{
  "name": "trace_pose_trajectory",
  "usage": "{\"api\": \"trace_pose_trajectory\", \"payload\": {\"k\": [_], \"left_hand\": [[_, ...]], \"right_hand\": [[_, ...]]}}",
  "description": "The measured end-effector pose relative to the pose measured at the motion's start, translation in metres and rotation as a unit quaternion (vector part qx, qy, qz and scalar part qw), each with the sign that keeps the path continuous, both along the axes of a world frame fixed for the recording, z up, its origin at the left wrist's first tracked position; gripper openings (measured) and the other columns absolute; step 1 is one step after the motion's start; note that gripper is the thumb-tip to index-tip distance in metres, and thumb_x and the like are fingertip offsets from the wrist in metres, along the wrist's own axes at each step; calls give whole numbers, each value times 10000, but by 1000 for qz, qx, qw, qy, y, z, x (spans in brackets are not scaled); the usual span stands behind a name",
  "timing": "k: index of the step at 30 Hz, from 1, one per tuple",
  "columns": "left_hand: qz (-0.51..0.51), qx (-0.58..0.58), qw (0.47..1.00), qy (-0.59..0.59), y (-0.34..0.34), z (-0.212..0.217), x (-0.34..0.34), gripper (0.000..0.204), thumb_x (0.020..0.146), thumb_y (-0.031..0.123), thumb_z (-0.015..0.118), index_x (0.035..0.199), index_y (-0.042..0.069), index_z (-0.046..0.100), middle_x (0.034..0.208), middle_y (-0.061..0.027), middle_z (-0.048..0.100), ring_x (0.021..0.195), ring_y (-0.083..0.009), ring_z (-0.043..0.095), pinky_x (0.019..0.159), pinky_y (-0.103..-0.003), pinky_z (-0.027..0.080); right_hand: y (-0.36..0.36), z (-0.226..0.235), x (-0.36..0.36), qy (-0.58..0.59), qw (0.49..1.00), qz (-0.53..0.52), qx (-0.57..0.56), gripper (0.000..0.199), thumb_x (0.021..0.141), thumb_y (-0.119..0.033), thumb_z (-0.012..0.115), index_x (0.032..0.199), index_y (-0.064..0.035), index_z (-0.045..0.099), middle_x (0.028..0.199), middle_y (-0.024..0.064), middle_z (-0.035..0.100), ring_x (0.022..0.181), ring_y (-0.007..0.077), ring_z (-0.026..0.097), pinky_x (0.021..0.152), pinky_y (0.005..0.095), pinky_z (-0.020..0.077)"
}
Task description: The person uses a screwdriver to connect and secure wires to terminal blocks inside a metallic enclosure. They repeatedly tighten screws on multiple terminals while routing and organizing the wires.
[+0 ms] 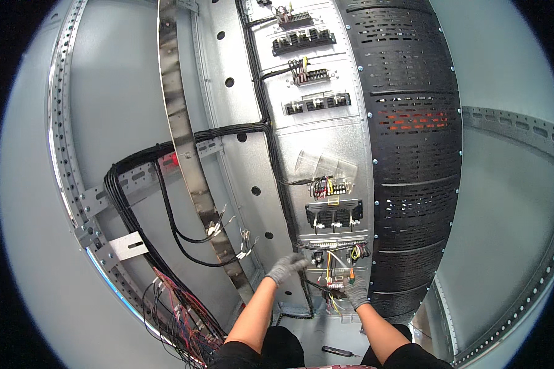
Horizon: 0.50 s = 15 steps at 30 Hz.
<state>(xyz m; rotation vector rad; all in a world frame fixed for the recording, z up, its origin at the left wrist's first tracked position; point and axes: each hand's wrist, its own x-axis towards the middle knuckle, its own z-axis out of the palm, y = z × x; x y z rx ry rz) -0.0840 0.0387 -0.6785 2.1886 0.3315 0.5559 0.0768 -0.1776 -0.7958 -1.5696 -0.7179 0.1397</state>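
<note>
Head view: inside a tall metal switchgear cabinet, a person in grey gloves works at the lower end of a grey mounting panel (326, 141) — the one carrying rows of black terminal blocks (303, 40) and bundled wiring. The left hand (285, 268) rests with loosely curled fingers against the panel's lower left edge, beside a black cable run (266, 123) that climbs that edge; whether its grip closes on any wire cannot be told. The right hand (354, 291) sits near the panel's bottom right corner, its grip pinched narrow on what looks like an orange-tipped tool or connector, too small to identify, held at a small wired terminal unit (335, 282) where yellow, red and black leads meet.

That unit lies at the very bottom of the panel, between the two hands. Its leads are judged thin, light and pliant — easily bent or pulled from their clamps — so any hold is best taken on the insulated length close to the terminal, not on the bare ends.

To the panel's right runs a black perforated cover (412, 160). To its left, a bare steel strap (188, 154) crosses diagonally, with a thick black cable loom (126, 203) and loose red and black wires (178, 307) trailing toward the cabinet's lower left corner. A dark pen-like object (338, 351) lies on the cabinet floor between the person's knees.
</note>
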Motion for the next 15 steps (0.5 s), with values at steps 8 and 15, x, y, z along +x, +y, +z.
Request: {"api": "trace_pose_trajectory", "payload": {"k": [8, 15], "left_hand": [[228, 146, 917, -292, 39, 76, -17, 222, 887, 165, 524, 1022, 25, 633, 908, -185, 651, 873, -338, 629, 813, -411, 492], [240, 242, 851, -399, 2, 233, 3, 239, 835, 140, 568, 1059, 66, 603, 1024, -149, 604, 1006, -311, 572, 907, -400, 453]], "right_hand": [[-55, 41, -42, -35, 998, 28, -39, 199, 851, -120, 664, 1015, -13, 630, 753, 42, 643, 583, 96, 573, 528, 272, 498], [-108, 61, -52, -207, 966, 29, -153, 209, 855, -187, 639, 1001, -38, 629, 721, 165, 619, 621, 289, 597, 587, 368, 481]]}}
